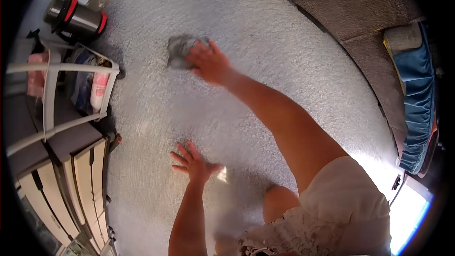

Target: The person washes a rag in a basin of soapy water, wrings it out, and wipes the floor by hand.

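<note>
A grey cloth (178, 51) lies bunched on the light, speckled floor (151, 95). My right hand (211, 62) presses on its right side, fingers stretched out over the fabric. Closer to my body, my left hand (193, 163) rests flat on the floor with the fingers spread, holding nothing. Part of my knee (279, 202) shows behind the left hand, to its right.
A steel flask (81, 20) with red bands stands at upper left. Below it are a white-framed rack (109, 90) with packages and a cabinet (87, 175). A brown sofa (360, 9) with blue fabric (414, 99) borders the right side.
</note>
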`<state>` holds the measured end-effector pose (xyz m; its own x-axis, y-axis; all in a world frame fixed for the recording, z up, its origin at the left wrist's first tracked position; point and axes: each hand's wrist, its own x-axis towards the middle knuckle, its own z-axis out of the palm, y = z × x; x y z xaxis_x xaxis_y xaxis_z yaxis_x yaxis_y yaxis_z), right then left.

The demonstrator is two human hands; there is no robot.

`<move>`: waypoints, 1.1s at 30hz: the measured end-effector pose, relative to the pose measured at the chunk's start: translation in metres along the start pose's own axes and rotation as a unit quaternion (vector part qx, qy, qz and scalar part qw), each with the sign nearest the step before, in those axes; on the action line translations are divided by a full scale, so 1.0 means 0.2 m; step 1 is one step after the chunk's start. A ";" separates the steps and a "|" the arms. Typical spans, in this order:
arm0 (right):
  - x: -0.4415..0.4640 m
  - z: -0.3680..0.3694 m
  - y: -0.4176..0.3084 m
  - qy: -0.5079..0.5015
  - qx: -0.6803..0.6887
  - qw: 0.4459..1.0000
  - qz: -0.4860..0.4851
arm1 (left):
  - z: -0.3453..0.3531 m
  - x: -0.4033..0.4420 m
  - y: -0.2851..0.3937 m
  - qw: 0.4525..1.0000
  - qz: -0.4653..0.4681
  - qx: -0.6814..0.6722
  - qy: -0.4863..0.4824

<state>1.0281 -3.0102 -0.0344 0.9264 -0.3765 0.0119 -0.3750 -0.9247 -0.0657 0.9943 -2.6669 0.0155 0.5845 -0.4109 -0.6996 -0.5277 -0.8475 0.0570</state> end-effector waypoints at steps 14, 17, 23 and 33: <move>-1.22 -0.17 0.24 -0.137 0.026 0.947 0.290 | -0.18 0.09 0.04 0.996 0.041 0.072 -0.021; -1.15 -0.21 0.14 -0.164 0.048 0.939 0.297 | -0.45 0.38 0.28 0.998 0.015 0.005 0.063; -0.53 -0.07 0.69 -0.098 -0.036 0.951 0.289 | -0.39 0.65 0.34 0.962 0.116 0.064 0.239; 0.79 0.00 0.40 -0.014 -0.015 0.983 0.184 | -0.31 0.68 0.33 0.929 0.135 0.005 0.345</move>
<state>1.1454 -3.1439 -0.0372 0.7288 -0.6839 -0.0342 -0.6848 -0.7281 -0.0304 1.0773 -2.8003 -0.0310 0.6836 -0.7289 -0.0381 -0.7165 -0.6801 0.1554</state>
